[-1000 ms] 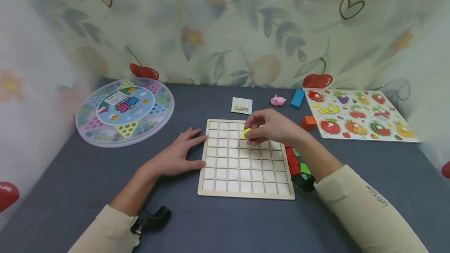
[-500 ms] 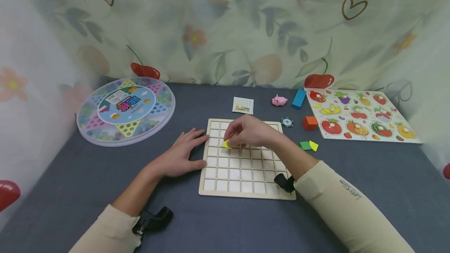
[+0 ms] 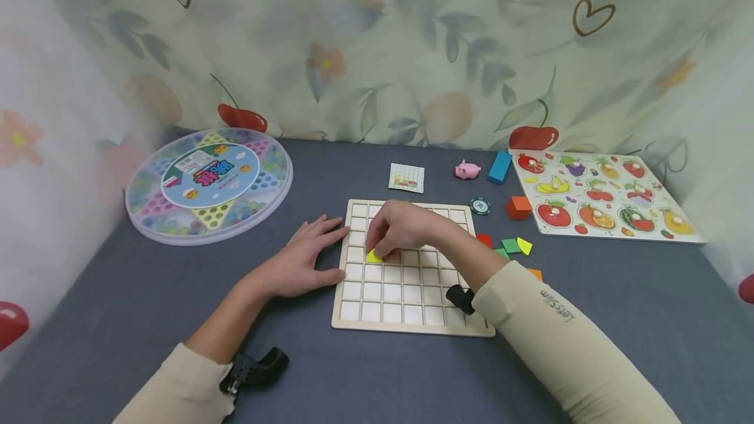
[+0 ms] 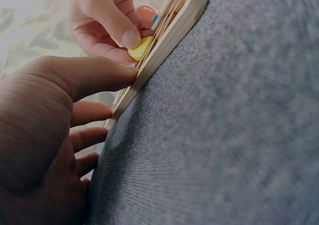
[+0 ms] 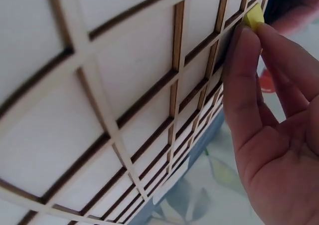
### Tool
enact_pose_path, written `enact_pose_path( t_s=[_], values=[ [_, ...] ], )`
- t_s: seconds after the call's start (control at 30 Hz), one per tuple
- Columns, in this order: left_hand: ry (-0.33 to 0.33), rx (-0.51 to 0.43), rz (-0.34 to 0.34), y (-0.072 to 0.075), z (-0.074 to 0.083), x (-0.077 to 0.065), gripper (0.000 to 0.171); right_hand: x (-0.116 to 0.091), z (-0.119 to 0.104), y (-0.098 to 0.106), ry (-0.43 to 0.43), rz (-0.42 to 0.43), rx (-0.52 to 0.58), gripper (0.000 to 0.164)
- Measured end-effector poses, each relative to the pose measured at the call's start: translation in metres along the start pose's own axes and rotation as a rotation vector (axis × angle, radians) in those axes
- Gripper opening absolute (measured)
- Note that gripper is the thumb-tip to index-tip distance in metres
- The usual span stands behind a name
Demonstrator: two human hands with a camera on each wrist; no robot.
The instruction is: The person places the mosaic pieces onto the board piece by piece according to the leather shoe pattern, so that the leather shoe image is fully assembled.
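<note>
A square wooden grid board (image 3: 412, 330) with white cells lies on the dark cloth. My right hand (image 3: 403, 231) pinches a small yellow piece (image 3: 374, 256) between thumb and fingers, down at a cell in the board's left part. In the right wrist view the yellow piece (image 5: 254, 17) sticks out past the fingertips, at the grid's ribs. My left hand (image 3: 303, 257) has its fingers spread and touches the board's left edge with thumb and fingertips. The left wrist view shows the left thumb (image 4: 107, 75) against the wooden rim, close to the yellow piece (image 4: 140, 49).
Right of the board lie green (image 3: 511, 245), yellow (image 3: 524, 246), red (image 3: 485, 241) and orange pieces. Behind stand a patterned card (image 3: 406, 178), pink pig (image 3: 467, 170), blue block (image 3: 499, 167), poker chip (image 3: 480, 206), orange cube (image 3: 519, 208) and fruit puzzle (image 3: 624, 235). A round game box (image 3: 210, 186) lies left.
My right hand has carried the yellow piece left and toward me, down to the board's left part. The poker chip and loose pieces have come into sight. My left hand stays put.
</note>
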State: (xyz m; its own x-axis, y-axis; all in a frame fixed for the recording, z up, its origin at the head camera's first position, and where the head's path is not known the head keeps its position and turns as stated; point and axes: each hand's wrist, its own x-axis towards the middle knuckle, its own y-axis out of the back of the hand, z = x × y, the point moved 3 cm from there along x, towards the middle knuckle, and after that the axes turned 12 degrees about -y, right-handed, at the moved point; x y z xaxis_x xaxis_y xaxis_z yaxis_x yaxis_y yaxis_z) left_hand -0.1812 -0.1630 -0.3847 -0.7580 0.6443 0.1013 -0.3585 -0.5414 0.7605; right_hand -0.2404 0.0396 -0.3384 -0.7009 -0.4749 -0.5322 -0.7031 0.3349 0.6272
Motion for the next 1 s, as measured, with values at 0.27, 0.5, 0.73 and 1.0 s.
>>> enact_pose_path(
  t_s=[0.27, 0.5, 0.73, 1.0],
  values=[
    [0.006, 0.011, -0.018, -0.004, -0.001, -0.001, 0.074, 0.000, -0.003, -0.004, 0.004, 0.058, -0.147, 0.009],
    [0.000, 0.017, -0.008, 0.000, -0.001, -0.001, 0.074, -0.004, 0.002, 0.001, 0.081, 0.080, -0.142, 0.015],
    [0.017, 0.029, 0.007, 0.000, -0.002, -0.002, 0.075, -0.029, 0.017, 0.017, 0.099, 0.101, -0.078, 0.019],
    [0.006, 0.023, 0.020, -0.003, -0.002, -0.001, 0.076, -0.060, 0.061, 0.043, -0.004, 0.167, 0.006, 0.021]
  ],
)
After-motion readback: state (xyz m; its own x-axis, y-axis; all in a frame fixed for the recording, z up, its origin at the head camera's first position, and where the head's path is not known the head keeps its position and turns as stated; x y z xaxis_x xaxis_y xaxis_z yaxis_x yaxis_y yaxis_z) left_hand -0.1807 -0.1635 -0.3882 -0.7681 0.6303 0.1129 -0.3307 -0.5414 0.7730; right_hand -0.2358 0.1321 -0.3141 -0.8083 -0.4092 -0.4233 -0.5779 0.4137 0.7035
